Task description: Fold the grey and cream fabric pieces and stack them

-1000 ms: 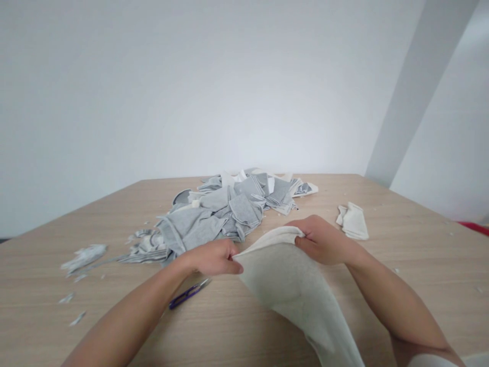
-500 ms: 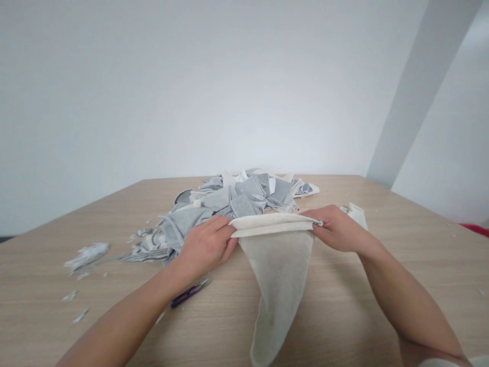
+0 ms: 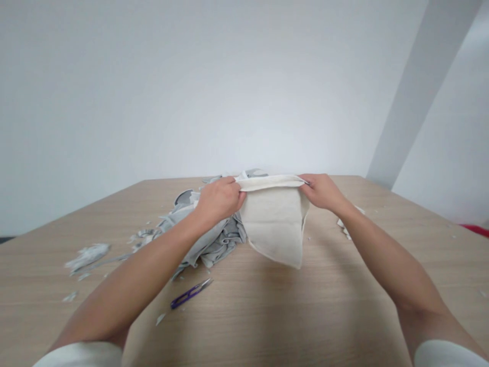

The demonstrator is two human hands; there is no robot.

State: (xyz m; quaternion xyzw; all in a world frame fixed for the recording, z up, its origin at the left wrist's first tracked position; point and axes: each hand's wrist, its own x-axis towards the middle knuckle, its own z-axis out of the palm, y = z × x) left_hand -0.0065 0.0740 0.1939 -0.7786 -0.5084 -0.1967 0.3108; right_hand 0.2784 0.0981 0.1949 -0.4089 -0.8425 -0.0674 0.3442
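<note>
My left hand (image 3: 221, 197) pinches one end of the folded top band of a cream cloth piece (image 3: 273, 219). The other end of that band is gripped by my right hand (image 3: 320, 191). Stretched between both hands, the band runs nearly level above the table, and the body of the cloth hangs below it to a slanted lower edge. Behind my left hand and the cloth lies a heap of grey and white fabric pieces (image 3: 217, 242), partly covered from view. Purple-handled thread snips (image 3: 191, 293) rest on the table below my left forearm.
The wooden table (image 3: 237, 331) reaches back to a pale wall (image 3: 244, 92). White fabric scraps (image 3: 89, 255) and smaller bits lie at the left. Another cream piece (image 3: 344, 227) sits partly behind my right forearm. Something red (image 3: 473, 229) shows at the far right edge.
Both hands have moved up and away from me, carrying the cloth. Its long tapering lower part has swung up and now hangs shorter and broader. The snips lie where they were.
</note>
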